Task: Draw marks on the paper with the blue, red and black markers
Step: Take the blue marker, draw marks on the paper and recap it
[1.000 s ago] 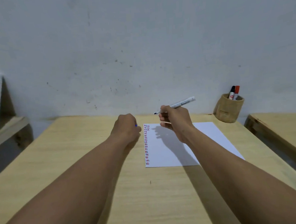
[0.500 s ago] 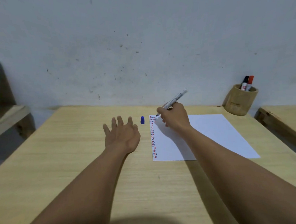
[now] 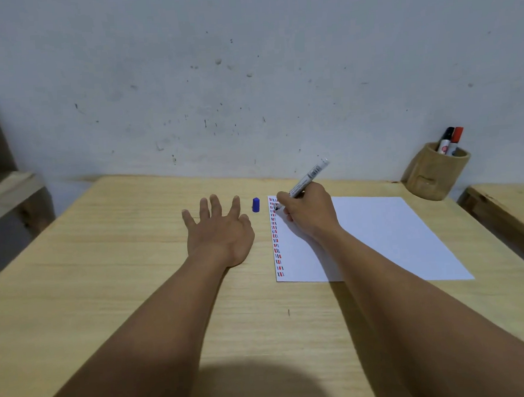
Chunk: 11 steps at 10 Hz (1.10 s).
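Observation:
A white sheet of paper [image 3: 376, 234] lies on the wooden table [image 3: 111, 269], with a column of short blue, red and black marks [image 3: 276, 237] down its left edge. My right hand [image 3: 309, 214] grips the uncapped blue marker [image 3: 310, 175], tip down on the paper's top left corner. The marker's blue cap [image 3: 256, 204] stands on the table just left of the paper. My left hand [image 3: 218, 231] rests flat on the table, fingers spread, left of the cap. The black marker [image 3: 445, 140] and red marker [image 3: 455, 139] stand in a wooden cup [image 3: 434, 177].
The wooden cup sits at the table's back right corner against the grey wall. A second wooden surface [image 3: 512, 201] adjoins on the right, and a low shelf [image 3: 6, 195] stands at the left.
My left hand opened, set the blue cap on the table and now lies flat. My right hand lowered the marker from mid-air until its tip met the paper's top left corner.

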Tool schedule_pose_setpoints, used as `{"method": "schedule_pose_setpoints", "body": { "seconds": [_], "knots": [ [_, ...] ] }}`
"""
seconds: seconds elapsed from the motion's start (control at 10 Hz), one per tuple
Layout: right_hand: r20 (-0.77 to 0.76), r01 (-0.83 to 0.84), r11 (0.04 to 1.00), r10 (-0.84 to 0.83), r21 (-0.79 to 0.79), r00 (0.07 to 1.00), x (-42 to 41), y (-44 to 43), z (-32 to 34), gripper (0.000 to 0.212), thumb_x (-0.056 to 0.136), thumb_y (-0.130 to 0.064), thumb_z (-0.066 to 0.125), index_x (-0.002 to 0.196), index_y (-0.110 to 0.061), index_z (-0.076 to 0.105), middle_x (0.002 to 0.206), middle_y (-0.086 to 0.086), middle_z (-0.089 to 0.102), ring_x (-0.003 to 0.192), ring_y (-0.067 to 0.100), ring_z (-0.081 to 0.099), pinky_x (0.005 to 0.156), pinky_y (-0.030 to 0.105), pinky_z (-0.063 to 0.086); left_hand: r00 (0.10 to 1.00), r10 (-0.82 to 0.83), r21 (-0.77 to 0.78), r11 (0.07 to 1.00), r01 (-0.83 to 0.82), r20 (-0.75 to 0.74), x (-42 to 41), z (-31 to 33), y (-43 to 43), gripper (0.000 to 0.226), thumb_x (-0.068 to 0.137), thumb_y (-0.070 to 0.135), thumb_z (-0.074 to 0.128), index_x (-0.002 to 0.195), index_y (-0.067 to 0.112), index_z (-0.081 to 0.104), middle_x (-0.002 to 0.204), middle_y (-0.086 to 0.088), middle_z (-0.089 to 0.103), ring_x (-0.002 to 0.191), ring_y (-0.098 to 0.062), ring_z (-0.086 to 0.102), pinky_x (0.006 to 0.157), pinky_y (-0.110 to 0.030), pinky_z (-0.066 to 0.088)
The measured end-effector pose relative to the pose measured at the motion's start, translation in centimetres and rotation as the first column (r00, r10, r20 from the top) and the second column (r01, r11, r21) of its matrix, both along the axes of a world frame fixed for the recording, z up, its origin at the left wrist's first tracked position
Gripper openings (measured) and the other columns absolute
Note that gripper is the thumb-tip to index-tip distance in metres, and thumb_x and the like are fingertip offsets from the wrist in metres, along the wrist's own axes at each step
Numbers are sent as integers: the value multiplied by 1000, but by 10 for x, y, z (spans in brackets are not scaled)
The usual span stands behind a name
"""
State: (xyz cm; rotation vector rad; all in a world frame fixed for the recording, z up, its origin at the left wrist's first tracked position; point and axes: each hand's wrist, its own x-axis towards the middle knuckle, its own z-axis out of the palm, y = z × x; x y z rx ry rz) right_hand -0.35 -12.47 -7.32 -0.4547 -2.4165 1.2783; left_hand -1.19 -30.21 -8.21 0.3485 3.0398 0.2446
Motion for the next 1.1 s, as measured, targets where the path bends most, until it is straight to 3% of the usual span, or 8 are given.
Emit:
{"method": "schedule_pose_setpoints", "body": {
  "seconds": [0.3,0.5,0.6,0.7,0.8,0.9,1.0,1.1],
  "knots": [
    [11,-19,999,19,27,1000,-3,2,-1,33,84,-28,66,73,3,65,73,14,73,66,24,64,56,30,46,1000,3,17,1000,-3,7,1,1,1,60,102,44,8,161,33,-3,169,-11,-8,156,-30,-11,121,-60,-8],
    [1,-7,1000,7,-11,1000,0,1,1,27,85,-24,67,63,-9,59,62,2,65,56,14,56,49,25,39,1000,19,46,999,-20,14,1,2,1,61,102,43,12,161,32,3,170,-11,-3,156,-30,-7,121,-60,-7],
    [-27,35,993,-39,-111,999,0,3,4,27,83,-27,65,80,0,69,75,9,75,66,20,65,55,28,44,993,84,195,979,-68,-78,-1,9,2,60,98,40,28,156,25,27,160,-11,35,150,-32,24,120,-58,14],
    [-47,37,980,-46,-193,998,-3,3,9,25,82,-27,67,91,-4,69,82,6,74,72,19,64,59,28,42,979,63,400,916,20,-194,-5,20,6,56,95,41,46,149,24,38,135,-6,61,127,-31,53,103,-46,41],
    [-83,15,970,-36,-241,996,-5,1,18,24,82,-32,72,93,-11,70,85,1,77,78,17,68,65,29,46,973,-61,372,917,143,-223,-9,27,13,58,94,42,57,149,31,43,131,-5,62,124,-28,56,96,-40,48],
    [-115,-9,958,-25,-286,993,-1,-1,29,21,84,-33,73,91,-13,71,77,0,75,62,16,62,62,32,50,981,-75,361,923,136,-178,-15,31,18,48,94,37,60,141,30,56,130,-5,66,122,-28,58,96,-39,49],
    [-120,-28,904,-26,-426,992,7,0,43,18,89,-22,63,86,-5,68,65,-1,64,53,16,55,53,31,48,981,-56,399,908,129,-188,-16,31,21,23,93,25,64,112,18,76,111,-8,75,100,-26,68,84,-34,54],
    [-154,-67,843,-19,-533,988,18,3,58,15,89,-13,58,77,-7,64,61,3,59,49,15,51,47,24,45,991,73,714,699,29,-112,-9,42,28,10,91,10,68,96,9,77,91,-6,73,68,-8,63,55,-8,47]
  ]
}}
